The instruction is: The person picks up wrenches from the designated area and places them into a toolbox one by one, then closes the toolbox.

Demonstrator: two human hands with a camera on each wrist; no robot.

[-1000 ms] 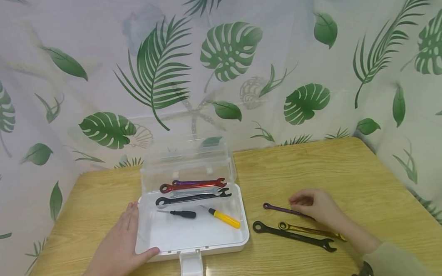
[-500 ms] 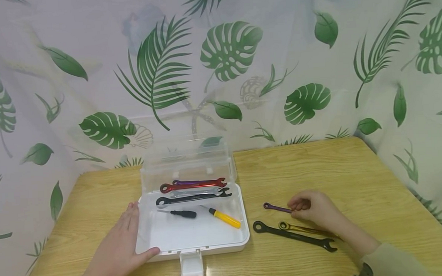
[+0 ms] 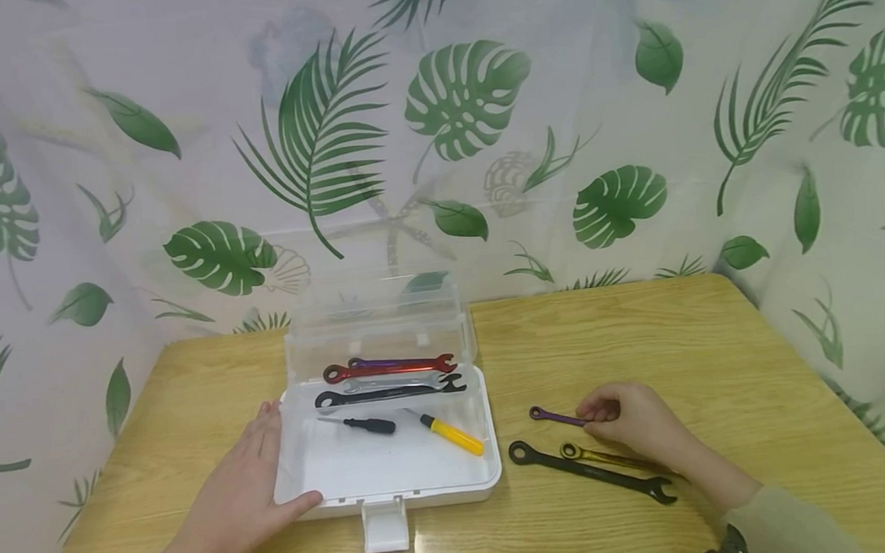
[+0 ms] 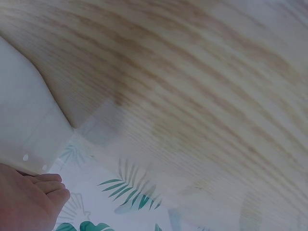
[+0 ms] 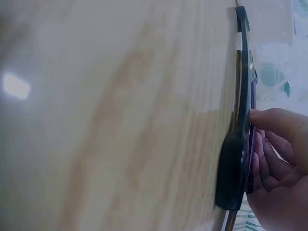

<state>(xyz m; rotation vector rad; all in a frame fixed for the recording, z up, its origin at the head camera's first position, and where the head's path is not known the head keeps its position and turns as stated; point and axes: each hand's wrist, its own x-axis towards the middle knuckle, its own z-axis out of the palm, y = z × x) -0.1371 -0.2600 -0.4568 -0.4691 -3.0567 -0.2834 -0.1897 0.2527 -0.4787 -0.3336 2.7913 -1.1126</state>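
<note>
A light wooden desk (image 3: pixel 641 333) stands against a pale curtain printed with green leaves (image 3: pixel 463 100). On the desk sits an open white plastic toolbox with a clear lid (image 3: pixel 393 479), holding several wrenches and two small screwdrivers. The left hand (image 3: pixel 236 496) rests flat against the toolbox's left front corner, fingers straight. To the right of the toolbox the right hand (image 3: pixel 634 421) pinches the shaft of a thin purple metal wrench (image 3: pixel 555 417), its ring end pointing toward the toolbox and lying on the desk. Just in front of that hand, nearer the person than the toolbox's right side, lie a long black wrench (image 3: pixel 588 472) and a gold wrench (image 3: pixel 606 458).
</note>
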